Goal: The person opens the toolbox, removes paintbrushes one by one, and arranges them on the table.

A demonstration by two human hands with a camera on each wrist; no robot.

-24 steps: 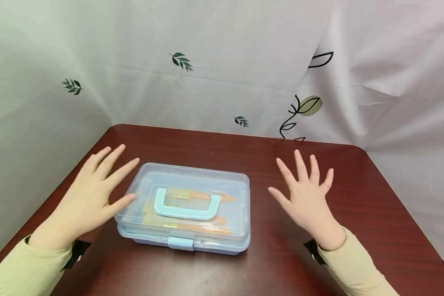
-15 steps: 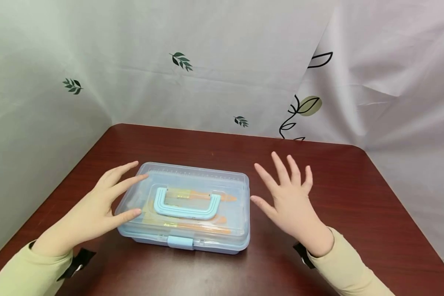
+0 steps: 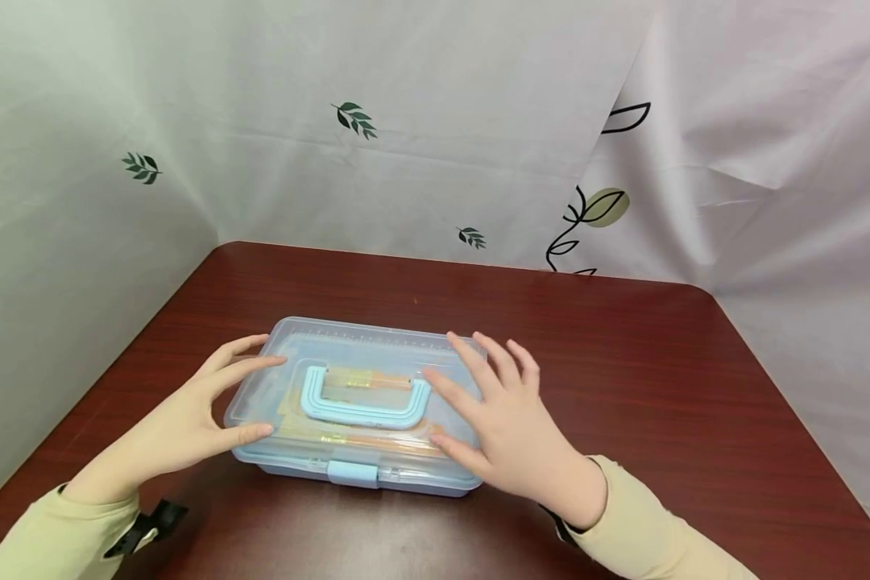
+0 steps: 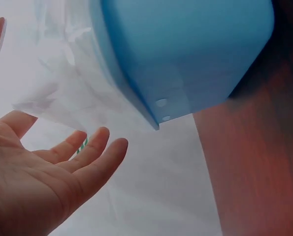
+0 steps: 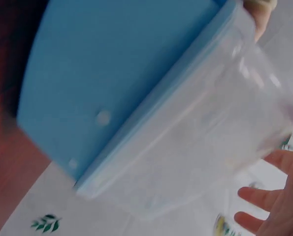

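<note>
clear rectangular plastic box (image 3: 362, 403) | smooth lid | both hands touching

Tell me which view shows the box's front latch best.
Head view. The light-blue latch sits unobstructed at the near edge of the clear box, between the left hand and the right hand. Both wrist views show only the box's blue base and clear lid from the side; no latch visible.

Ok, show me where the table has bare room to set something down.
Bare patches on the dark red wooden table: the right side beyond the right hand, and the strip behind the clear plastic box with the blue handle up to the curtain. It is crowded around the box, flanked by the left hand.
</note>
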